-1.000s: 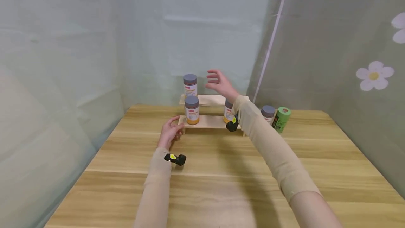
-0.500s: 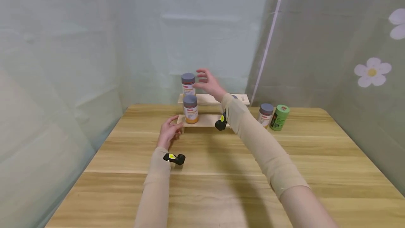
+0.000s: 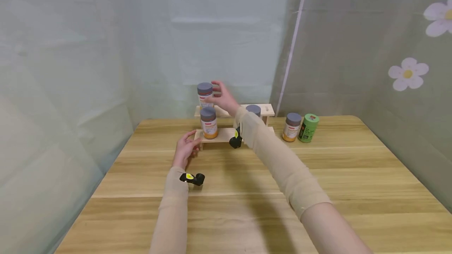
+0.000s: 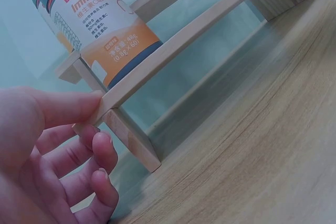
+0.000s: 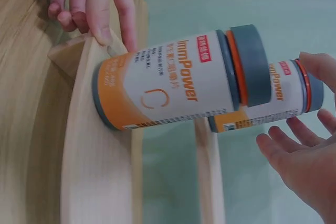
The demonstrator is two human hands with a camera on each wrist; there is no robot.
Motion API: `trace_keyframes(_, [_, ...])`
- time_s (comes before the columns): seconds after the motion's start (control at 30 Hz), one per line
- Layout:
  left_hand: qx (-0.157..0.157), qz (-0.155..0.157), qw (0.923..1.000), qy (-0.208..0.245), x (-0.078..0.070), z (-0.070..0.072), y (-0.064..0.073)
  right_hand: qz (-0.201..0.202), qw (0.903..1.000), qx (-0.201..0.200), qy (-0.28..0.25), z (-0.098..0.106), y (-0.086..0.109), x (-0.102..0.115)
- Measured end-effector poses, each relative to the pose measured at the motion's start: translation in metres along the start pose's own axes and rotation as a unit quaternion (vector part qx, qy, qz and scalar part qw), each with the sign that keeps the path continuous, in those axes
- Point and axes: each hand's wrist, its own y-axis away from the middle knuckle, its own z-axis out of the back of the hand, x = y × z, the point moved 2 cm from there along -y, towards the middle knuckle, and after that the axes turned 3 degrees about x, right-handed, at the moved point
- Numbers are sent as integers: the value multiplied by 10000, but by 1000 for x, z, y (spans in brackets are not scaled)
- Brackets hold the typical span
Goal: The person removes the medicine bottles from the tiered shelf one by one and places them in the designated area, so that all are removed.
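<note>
In the head view my left hand pinches the left end of the lower board of a two-step wooden rack; in the left wrist view the thumb lies on top and fingers curl underneath. A supplement jar with a dark lid and white-and-orange label stands on the lower step near that hand. Behind it, an alike jar stands on the upper step. My right hand is around this upper jar's right side, thumb and fingers spread apart, as the right wrist view shows; contact is hard to tell.
Another jar is at the rack's right side, mostly hidden by the right sleeve. To the right on the wooden table stand one more such jar and a green canister. Cloth curtains hang behind the table.
My right hand has moved left from over the rack's middle to the upper left jar. The left hand keeps its hold on the rack. The view has shifted slightly.
</note>
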Motion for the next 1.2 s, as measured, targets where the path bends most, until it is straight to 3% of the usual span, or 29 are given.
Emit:
trace_keyframes(0.37, [-1,102,9999,63,3,2,2,-179,9996,-192,-61,-12,-5,-10])
trace_keyframes(0.6, [23,-27,10000,49,3,0,2,-295,9992,-270,87,-15,-7,-12])
trace_keyframes(1.2, [47,-31,9999,-102,4,-5,-3,13,9942,-682,831,-4,-2,-13])
